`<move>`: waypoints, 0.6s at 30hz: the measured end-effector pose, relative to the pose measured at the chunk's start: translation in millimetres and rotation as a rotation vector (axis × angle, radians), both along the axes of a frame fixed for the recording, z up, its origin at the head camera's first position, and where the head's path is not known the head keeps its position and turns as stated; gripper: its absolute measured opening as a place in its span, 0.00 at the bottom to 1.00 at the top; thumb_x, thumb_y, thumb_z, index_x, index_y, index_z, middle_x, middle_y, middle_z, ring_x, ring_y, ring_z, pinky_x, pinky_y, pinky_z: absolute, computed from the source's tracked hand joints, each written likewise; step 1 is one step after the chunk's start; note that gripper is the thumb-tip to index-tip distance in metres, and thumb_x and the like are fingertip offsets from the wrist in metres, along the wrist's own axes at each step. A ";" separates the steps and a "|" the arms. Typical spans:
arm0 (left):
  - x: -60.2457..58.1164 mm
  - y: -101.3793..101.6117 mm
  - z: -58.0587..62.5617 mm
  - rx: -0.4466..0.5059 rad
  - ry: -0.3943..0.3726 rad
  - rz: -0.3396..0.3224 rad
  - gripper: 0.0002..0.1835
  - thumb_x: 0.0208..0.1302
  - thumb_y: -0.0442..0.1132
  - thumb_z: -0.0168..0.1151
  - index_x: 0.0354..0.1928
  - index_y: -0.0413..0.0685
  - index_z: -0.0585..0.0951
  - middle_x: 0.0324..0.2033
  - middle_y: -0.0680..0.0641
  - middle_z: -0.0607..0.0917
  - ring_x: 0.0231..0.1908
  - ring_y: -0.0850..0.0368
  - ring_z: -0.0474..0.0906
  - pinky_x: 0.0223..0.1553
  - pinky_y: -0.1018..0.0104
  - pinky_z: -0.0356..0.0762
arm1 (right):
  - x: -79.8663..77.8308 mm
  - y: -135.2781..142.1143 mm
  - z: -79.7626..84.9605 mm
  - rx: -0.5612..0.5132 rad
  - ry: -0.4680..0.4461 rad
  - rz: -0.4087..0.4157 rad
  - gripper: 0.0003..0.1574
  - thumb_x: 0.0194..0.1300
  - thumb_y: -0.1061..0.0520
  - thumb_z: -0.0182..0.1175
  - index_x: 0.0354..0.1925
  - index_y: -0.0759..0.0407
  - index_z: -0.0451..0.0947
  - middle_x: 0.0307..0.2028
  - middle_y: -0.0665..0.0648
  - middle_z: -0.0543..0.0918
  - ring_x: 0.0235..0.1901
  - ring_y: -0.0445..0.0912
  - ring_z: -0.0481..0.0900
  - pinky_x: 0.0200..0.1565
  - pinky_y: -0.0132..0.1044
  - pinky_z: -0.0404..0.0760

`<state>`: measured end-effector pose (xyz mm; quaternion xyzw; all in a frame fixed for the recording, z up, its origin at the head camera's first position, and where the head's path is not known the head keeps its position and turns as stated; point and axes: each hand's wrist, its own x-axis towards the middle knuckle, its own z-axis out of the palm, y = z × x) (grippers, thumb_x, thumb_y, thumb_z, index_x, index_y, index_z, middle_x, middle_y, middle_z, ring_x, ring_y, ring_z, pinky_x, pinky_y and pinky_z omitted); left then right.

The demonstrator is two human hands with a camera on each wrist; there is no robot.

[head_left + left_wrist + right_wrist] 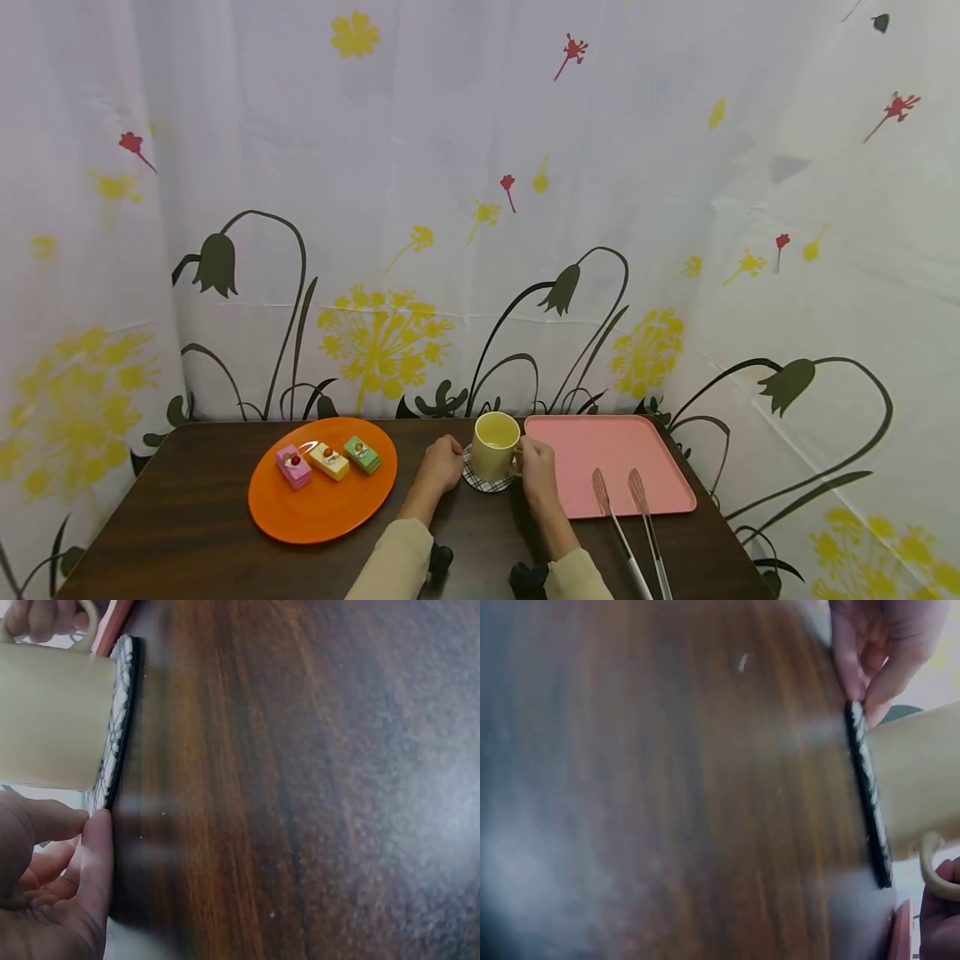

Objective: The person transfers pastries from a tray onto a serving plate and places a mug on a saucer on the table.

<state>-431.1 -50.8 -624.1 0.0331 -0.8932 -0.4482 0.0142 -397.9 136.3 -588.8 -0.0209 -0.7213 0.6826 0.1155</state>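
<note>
A pale yellow mug (492, 454) stands upright on a round black-and-white patterned coaster (483, 484) in the head view. My left hand (441, 463) pinches the coaster's left edge between thumb and finger, which the left wrist view shows close up. On the other side, my right hand (538, 469) grips the mug's handle (932, 870), with fingers passing through the loop. Only part of that right hand shows in the right wrist view, at the lower right corner. Whether the coaster lies flat or is slightly raised, I cannot tell.
To the left, an orange plate (322, 517) carries pink, yellow and green cake pieces. A pink tray (600, 442) lies just right of my right hand, with metal tongs (627, 533) resting across its front edge. Behind the dark wooden table (202, 500) hangs a flowered curtain (465, 125).
</note>
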 end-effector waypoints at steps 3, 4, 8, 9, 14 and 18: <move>8.3 -1.4 14.9 0.016 0.001 -0.037 0.05 0.67 0.31 0.58 0.41 0.39 0.81 0.40 0.38 0.86 0.44 0.42 0.82 0.49 0.47 0.83 | 1.2 1.9 1.7 0.118 0.037 -0.018 0.25 0.73 0.59 0.53 0.17 0.56 0.62 0.16 0.47 0.64 0.21 0.41 0.62 0.25 0.33 0.63; 12.1 -1.4 22.0 0.029 0.002 -0.035 0.05 0.67 0.30 0.58 0.41 0.38 0.81 0.40 0.37 0.86 0.44 0.41 0.82 0.50 0.46 0.83 | 0.7 2.4 2.5 0.146 0.040 -0.022 0.25 0.72 0.59 0.54 0.17 0.57 0.63 0.16 0.47 0.65 0.21 0.41 0.62 0.24 0.33 0.63; 9.9 -0.5 20.7 0.029 0.038 -0.038 0.08 0.68 0.31 0.56 0.43 0.35 0.81 0.42 0.34 0.86 0.47 0.38 0.83 0.52 0.44 0.83 | 0.0 4.5 6.7 0.258 0.024 -0.038 0.22 0.73 0.56 0.56 0.20 0.63 0.73 0.20 0.49 0.74 0.24 0.42 0.71 0.27 0.33 0.70; 7.6 -0.4 17.0 0.028 0.039 -0.040 0.09 0.69 0.33 0.55 0.44 0.36 0.81 0.43 0.34 0.86 0.47 0.38 0.83 0.52 0.45 0.83 | 0.9 5.2 7.8 0.284 0.016 -0.044 0.22 0.73 0.55 0.57 0.22 0.63 0.77 0.22 0.50 0.78 0.26 0.43 0.74 0.29 0.33 0.74; 10.6 2.5 23.4 0.055 -0.016 -0.036 0.13 0.71 0.36 0.53 0.50 0.35 0.80 0.48 0.33 0.85 0.50 0.36 0.82 0.54 0.43 0.82 | 4.8 10.8 12.1 0.406 -0.011 -0.087 0.17 0.77 0.53 0.58 0.34 0.62 0.85 0.33 0.58 0.87 0.33 0.46 0.80 0.35 0.36 0.79; 31.6 3.0 59.5 0.063 -0.075 -0.056 0.15 0.73 0.39 0.57 0.54 0.37 0.81 0.52 0.35 0.86 0.54 0.35 0.82 0.58 0.35 0.80 | 3.7 17.9 15.7 0.465 0.004 -0.125 0.13 0.79 0.52 0.58 0.43 0.58 0.84 0.38 0.57 0.88 0.36 0.44 0.81 0.38 0.38 0.79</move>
